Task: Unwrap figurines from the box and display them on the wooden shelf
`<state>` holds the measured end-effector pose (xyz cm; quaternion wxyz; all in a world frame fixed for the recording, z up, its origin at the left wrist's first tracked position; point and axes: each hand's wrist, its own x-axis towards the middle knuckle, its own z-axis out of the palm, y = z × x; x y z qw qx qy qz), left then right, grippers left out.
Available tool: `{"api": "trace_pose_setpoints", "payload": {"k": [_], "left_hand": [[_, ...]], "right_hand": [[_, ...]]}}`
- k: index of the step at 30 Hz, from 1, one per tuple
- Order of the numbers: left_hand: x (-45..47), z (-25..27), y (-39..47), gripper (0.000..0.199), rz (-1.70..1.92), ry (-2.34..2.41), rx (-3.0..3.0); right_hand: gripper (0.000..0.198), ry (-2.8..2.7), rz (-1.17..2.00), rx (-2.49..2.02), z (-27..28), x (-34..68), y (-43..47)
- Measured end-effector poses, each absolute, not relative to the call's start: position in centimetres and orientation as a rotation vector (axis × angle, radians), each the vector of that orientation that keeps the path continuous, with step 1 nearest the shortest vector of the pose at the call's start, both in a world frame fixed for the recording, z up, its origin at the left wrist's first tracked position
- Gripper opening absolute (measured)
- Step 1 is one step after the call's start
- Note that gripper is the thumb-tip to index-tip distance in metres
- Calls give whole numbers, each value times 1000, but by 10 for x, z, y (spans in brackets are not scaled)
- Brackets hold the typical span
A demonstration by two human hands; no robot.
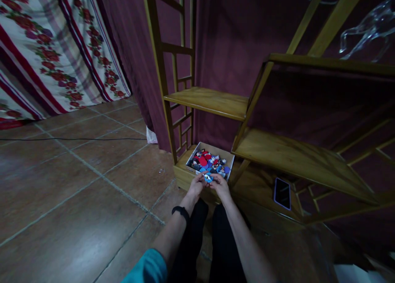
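A small blue-and-white figurine on what looks like a round blue base [208, 177] is held between my two hands. My left hand [197, 184] grips it from the left, and the fingers of my right hand [220, 183] hold its other side. Just beyond my fingertips stands an open white box [231, 157] on the lowest wooden shelf. Inside lie many small figures [206, 158] in red, white, black, blue and purple, heaped together. Finer details of the held piece are too small to make out.
The wooden shelf unit [210, 102] rises around the box, with a middle board [296, 155] to the right. A phone or tablet [282, 193] lies on the lower shelf. A clear glass horse [370, 28] stands upper right. A black cable [77, 139] crosses the tiled floor.
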<state>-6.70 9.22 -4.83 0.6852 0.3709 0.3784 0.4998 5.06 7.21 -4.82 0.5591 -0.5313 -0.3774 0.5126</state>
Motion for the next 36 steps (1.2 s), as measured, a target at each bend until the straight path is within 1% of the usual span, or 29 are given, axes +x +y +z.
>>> {"api": "trace_pose_setpoints", "payload": {"k": [8,13,19,23,30,36], "left_hand": [[-67,-51,94,59,1139,864,862],[-64,-45,91,59,1147,875,866],[-64,-42,90,51,1123,867,884],[-63,-43,90,53,1138,876,868],[-62,-42,89,54,1134,877,874],[-62,-44,92,49,1112,903,906]], "right_hand": [[28,-985,1133,-1214,-50,51,74],[31,-922,1169,-1223,-50,51,74],[32,-826,1159,-1248,-49,52,75],[34,-778,1143,-1275,-53,53,77],[31,-756,1146,-1280,-58,55,80],[35,-764,1168,-1345,-56,56,80]]}}
